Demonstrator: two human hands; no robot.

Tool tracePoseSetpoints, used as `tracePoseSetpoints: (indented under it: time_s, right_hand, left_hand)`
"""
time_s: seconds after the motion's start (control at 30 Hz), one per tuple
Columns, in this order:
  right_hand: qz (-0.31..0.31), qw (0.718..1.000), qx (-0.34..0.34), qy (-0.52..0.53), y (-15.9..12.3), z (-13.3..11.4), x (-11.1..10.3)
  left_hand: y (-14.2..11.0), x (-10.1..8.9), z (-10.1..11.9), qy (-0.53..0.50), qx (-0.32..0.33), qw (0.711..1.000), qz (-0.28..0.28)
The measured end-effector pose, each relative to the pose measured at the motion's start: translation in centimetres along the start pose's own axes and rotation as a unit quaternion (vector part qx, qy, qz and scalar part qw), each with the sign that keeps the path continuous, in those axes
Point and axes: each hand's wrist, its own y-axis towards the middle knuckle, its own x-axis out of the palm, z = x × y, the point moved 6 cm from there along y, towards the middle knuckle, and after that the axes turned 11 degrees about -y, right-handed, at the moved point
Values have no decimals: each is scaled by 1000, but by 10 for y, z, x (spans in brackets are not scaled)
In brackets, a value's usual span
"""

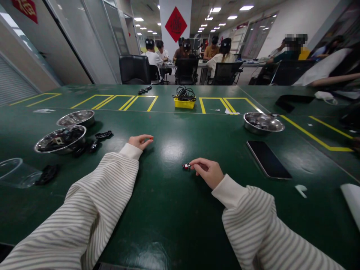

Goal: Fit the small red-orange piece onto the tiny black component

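Observation:
My left hand [140, 142] is closed in a pinch over the table, with a tiny red-orange piece [151, 138] at its fingertips. Lower and to the right, my right hand [208, 171] pinches a small part [186, 166] with black, red and silver-white areas; its exact kind is too small to make out. Left of my left hand, several glossy black plastic pieces [103, 135] lie beside a steel bowl [60, 139] filled with dark parts. A second steel bowl [75, 118] stands just behind it.
On the right are a steel bowl [263, 123] with dark parts, a phone [268, 159] and a white scrap [301, 190]. A clear plastic cup [18, 173] lies at the left. Further back stands a yellow bin [184, 103] of black cables [184, 93]. People sit beyond.

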Motion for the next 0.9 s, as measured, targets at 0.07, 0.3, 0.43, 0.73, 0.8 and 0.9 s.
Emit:
tracePoseSetpoints:
  time_s: [0.07,0.3,0.43,0.73,0.8,0.9]
  right_hand:
    - [-23,999,8,47,0,0,4]
    - [-92,944,39,315,-2,0,21]
    - [-74,931,89,347,-3,7,24]
    - [19,995,41,88,2,16,-2]
    - [19,998,37,54,2,17,-3]
    - [20,997,49,59,2,20,-2]
  left_hand:
    - [-22,16,37,-110,61,992,3]
    - [-85,64,127,-304,129,938,-107]
    - [-88,67,129,-296,124,940,-114]
    - [-68,74,106,-54,44,985,-161]
    - [-69,76,107,-19,52,982,-182]
    - [-71,77,111,-11,70,980,-186]
